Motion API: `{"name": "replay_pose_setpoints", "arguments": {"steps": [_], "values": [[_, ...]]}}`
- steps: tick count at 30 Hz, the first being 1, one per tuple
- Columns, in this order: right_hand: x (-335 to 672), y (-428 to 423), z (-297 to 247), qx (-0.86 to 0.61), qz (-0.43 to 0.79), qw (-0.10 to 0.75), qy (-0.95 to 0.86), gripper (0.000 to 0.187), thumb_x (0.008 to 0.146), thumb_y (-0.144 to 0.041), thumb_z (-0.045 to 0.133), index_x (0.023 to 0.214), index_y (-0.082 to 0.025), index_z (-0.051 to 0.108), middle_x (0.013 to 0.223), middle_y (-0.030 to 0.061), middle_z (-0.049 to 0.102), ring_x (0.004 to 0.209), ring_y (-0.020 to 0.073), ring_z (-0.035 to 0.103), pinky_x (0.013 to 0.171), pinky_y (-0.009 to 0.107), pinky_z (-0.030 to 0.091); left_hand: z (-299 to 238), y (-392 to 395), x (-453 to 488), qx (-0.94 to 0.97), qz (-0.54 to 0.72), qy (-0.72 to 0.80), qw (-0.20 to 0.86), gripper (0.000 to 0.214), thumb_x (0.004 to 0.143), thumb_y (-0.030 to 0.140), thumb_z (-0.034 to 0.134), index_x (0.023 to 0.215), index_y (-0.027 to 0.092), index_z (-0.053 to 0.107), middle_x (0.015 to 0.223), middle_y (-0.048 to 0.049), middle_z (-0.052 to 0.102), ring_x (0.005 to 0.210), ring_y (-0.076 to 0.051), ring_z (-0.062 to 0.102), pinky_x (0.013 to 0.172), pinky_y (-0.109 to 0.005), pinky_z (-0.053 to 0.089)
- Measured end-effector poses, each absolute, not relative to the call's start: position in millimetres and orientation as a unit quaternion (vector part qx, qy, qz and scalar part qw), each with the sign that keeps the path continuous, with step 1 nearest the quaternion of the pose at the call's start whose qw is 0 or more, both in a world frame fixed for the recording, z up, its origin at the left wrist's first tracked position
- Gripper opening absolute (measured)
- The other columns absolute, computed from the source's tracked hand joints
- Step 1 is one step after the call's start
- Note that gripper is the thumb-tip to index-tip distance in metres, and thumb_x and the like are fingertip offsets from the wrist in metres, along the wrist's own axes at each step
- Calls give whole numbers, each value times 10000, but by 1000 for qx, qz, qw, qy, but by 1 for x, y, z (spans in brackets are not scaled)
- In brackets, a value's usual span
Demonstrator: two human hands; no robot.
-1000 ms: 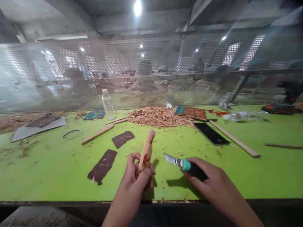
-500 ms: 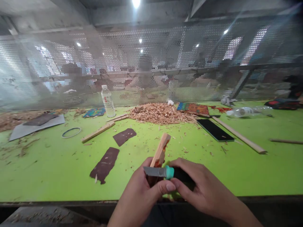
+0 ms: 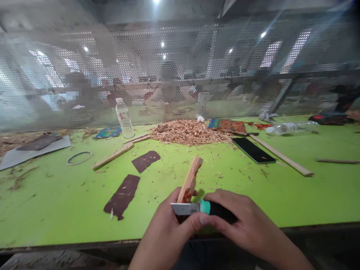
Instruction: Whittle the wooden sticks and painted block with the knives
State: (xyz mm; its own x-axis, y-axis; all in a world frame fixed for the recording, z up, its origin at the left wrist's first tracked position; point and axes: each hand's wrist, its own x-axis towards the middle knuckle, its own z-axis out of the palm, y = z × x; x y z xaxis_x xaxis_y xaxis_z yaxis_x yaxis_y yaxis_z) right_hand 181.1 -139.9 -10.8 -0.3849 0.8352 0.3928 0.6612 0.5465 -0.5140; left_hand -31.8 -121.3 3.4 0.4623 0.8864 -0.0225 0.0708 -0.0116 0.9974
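My left hand (image 3: 168, 225) is closed around the lower part of a piece of wood (image 3: 191, 178), which tilts up and away with a rough reddish-brown side. In my right hand (image 3: 244, 221) is a utility knife (image 3: 222, 213) with a black handle and teal collar. Its blade (image 3: 180, 209) points left and lies across the near side of the wood. My left thumb presses close to the base of the blade and meets the right thumb. The wood's lower end is hidden by the left hand and blade.
On the green table (image 3: 157, 210) are brown sandpaper pieces (image 3: 123, 195), a wooden strip (image 3: 112, 156), a water bottle (image 3: 125, 119), and a shavings heap (image 3: 191, 133). To the right lie a phone (image 3: 253, 150), a wooden stick (image 3: 281, 155) and a power drill (image 3: 329, 118). A perforated screen (image 3: 191, 67) stands behind.
The knife has turned slightly and shifted a little right and down, its blade now showing a brighter face. The camera view has shifted slightly. Both hands keep their grips.
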Motion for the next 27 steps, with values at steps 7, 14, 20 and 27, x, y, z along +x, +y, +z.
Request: {"name": "replay_pose_setpoints", "arguments": {"steps": [7,14,20,27], "values": [[181,-141,-17,-457,102,324,-823,278,1042,-463,534,1139,-232,653,944,42,748,829,192,715,721,287,529,4,-122,-31,637,337,410,559,243,916,433,707,971,198,675,920,15,693,877,-178,604,794,-246,454],[179,-141,-21,-468,48,327,-820,293,1039,-462,534,1137,-215,657,924,63,750,802,202,709,708,299,543,3,-123,-29,641,335,421,547,276,928,464,683,887,191,678,855,17,684,752,-147,560,685,-234,420],[175,-143,-23,-480,-2,346,-807,336,1048,-498,495,1107,-205,649,878,65,743,762,214,702,676,312,536,2,-122,-26,639,324,458,527,356,920,538,660,897,183,685,701,29,609,607,-131,456,564,-236,339],[173,-146,-32,-496,-8,372,-785,310,1036,-500,530,1098,-219,645,905,59,736,803,214,692,722,323,516,7,-124,-21,639,322,482,506,349,906,512,656,836,173,701,782,-10,686,682,-165,537,626,-256,391]]}}
